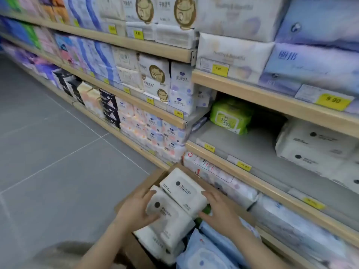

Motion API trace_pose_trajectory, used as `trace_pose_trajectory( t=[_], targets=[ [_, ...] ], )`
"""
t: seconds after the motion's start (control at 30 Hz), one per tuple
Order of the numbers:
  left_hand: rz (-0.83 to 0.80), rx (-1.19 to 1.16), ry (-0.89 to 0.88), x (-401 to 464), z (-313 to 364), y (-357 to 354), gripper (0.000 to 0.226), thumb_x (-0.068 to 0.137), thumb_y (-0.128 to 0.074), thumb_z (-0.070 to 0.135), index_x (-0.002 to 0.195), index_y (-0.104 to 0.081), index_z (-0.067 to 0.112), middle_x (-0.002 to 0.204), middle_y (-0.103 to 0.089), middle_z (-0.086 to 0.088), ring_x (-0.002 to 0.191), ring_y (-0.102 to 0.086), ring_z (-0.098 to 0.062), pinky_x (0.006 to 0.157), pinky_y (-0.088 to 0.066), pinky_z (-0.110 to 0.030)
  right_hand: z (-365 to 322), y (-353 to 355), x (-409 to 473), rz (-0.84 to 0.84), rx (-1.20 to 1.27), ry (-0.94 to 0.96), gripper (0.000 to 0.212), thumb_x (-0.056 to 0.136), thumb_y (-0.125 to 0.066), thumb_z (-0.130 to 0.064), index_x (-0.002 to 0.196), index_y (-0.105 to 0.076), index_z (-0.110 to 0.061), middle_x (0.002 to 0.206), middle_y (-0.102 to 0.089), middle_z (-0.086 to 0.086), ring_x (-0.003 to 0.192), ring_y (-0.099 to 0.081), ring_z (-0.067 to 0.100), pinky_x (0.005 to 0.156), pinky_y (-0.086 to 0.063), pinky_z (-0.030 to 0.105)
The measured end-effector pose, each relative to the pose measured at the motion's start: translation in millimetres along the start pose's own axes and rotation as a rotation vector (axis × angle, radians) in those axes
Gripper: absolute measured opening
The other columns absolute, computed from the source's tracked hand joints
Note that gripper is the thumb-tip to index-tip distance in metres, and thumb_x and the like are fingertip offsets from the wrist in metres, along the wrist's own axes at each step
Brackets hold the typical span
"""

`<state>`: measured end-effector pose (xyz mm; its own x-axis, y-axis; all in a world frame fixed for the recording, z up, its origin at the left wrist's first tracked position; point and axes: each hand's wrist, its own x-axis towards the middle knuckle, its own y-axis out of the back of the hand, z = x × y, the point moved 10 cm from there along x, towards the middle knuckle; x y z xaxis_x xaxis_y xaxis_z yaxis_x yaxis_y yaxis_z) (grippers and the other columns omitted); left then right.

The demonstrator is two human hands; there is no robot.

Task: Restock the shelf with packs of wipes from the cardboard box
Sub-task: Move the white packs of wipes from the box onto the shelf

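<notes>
Two white packs of wipes (180, 199) we grip over the cardboard box (155, 176), left hand (134, 210) and right hand (219, 212) curled on opposite sides, long axes running up-left to down-right.

"9.90" on yellow price tag (332, 101)
</notes>
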<state>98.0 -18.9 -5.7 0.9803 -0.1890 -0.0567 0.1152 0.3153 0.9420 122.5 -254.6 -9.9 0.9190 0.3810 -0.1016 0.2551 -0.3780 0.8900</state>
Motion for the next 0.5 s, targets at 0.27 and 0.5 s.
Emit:
trace_pose_trajectory(
  t=[0.27, 0.5],
  targets=[
    [-0.168, 0.312, -0.252, 19.0, 5.5, -38.8, 0.117, 0.037, -0.046, 0.088, 0.141, -0.031, 0.036, 0.138, -0.049, 0.004, 0.122, -0.05, -0.015, 0.09, -0.046, -0.027, -3.9, -23.5, 26.0, -0.062, -0.092, -0.045, 0.071, 0.088, -0.052, -0.051, 0.147, -0.021, -0.027, 0.156, -0.012, -0.004, 0.139, -0.02, 0.02, 0.108, -0.032, 0.036],
    [-0.237, 0.415, -0.398, 48.6, 5.0, -52.7, 0.122, 0.032, -0.057, 0.079, 0.14, -0.031, 0.028, 0.138, -0.043, 0.003, 0.13, -0.034, -0.019, 0.108, -0.026, -0.034, 10.9, -55.7, 69.1, -0.177, -0.259, -0.072, 0.089, 0.084, -0.045, -0.064, 0.149, 0.006, -0.034, 0.158, 0.013, 0.004, 0.145, 0.0, 0.026, 0.115, -0.008, 0.044]
  ],
)
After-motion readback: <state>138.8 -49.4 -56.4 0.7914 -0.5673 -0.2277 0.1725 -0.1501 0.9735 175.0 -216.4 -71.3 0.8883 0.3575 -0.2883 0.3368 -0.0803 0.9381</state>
